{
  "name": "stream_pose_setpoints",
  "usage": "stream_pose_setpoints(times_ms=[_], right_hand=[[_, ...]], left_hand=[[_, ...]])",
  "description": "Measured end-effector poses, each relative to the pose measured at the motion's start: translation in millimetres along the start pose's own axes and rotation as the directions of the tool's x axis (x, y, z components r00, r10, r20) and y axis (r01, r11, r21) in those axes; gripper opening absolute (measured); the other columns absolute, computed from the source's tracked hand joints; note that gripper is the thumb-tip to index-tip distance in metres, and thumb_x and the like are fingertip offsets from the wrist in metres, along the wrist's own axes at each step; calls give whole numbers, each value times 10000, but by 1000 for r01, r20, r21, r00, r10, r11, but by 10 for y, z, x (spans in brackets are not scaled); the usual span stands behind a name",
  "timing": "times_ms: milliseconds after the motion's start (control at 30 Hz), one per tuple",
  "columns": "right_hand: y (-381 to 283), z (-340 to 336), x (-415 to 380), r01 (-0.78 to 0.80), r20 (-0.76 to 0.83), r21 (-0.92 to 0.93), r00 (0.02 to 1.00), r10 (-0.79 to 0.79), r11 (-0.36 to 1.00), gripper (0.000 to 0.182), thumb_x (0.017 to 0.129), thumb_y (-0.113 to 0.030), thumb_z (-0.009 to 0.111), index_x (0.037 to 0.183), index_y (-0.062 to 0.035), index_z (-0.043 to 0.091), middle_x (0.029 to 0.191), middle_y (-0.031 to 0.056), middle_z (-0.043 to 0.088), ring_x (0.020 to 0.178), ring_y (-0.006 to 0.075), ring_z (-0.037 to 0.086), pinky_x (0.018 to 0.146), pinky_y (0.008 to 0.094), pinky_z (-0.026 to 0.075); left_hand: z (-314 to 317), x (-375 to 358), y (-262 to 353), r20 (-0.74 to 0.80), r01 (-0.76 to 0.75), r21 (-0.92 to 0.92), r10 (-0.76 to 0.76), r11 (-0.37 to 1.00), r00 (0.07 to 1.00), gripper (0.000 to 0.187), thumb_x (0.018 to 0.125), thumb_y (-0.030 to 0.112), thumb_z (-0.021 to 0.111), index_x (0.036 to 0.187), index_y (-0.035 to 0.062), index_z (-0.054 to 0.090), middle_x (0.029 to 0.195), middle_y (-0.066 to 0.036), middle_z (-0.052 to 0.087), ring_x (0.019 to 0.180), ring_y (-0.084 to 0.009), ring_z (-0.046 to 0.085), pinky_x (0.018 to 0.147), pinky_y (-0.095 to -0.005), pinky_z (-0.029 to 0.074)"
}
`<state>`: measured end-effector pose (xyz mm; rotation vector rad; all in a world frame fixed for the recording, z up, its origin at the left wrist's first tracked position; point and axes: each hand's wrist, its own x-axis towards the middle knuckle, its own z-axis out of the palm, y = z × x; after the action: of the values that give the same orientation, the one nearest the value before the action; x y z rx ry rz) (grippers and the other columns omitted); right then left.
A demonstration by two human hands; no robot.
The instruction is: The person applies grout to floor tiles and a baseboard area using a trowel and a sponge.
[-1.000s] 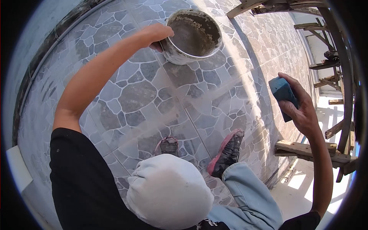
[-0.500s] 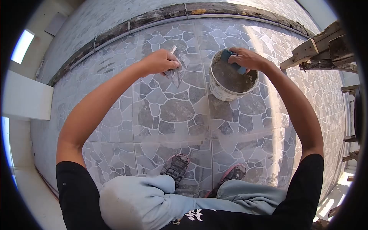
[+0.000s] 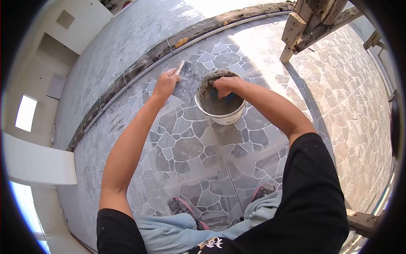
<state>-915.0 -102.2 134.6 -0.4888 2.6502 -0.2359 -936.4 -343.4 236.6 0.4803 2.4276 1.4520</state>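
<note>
My left hand (image 3: 166, 83) is closed around the pale handle of a flat grey trowel (image 3: 188, 82), whose blade is tilted beside the bucket's left side. A white, mortar-smeared bucket (image 3: 224, 118) stands on the stone-patterned tile floor (image 3: 182, 148). Inside its mouth, my right hand (image 3: 225, 86) grips a blue-green sponge (image 3: 231, 98), mostly hidden under the fingers. Grey wet material coats the bucket's inner wall.
A long weathered timber (image 3: 156, 54) with a pale pipe along it crosses the floor beyond the bucket. Wooden supports (image 3: 294, 31) stand at the upper right. My shoes (image 3: 182, 206) are below the bucket; a white wall block (image 3: 42, 163) is at left.
The view has turned, and the bucket appears further left. My right hand has gone from the bucket's rim down into it with the sponge. The trowel blade now shows broader, near the bucket.
</note>
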Motion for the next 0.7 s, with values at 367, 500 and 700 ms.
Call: stream_pose_setpoints(times_ms=[367,500,700], right_hand=[[-3,-284,-723,86,-181,513,983,9,854,640,682,-158,705,1308,-77,599,1115,187,680,1046,335,655,907,396,517],[-51,-402,-762,207,-640,549,728,248,810,573,800,-191,761,1314,-51,550,1087,177,666,996,329,655,887,399,508],[-332,185,-648,270,-776,453,590,226,850,384,817,-151,705,1149,-3,583,1107,256,621,1060,441,601,922,481,474]], left_hand=[[136,-46,-5,1,174,-50,-174,984,985,279,940,260,574,1052,50,719,882,-31,680,751,-131,634,614,-334,534],[237,-48,-19,99,152,-48,-147,987,984,277,971,250,585,1090,36,713,935,-37,687,802,-143,644,689,-333,538],[554,14,-145,61,91,-245,-78,965,995,262,979,160,582,1108,-25,714,964,-64,709,843,-162,644,776,-331,504]])
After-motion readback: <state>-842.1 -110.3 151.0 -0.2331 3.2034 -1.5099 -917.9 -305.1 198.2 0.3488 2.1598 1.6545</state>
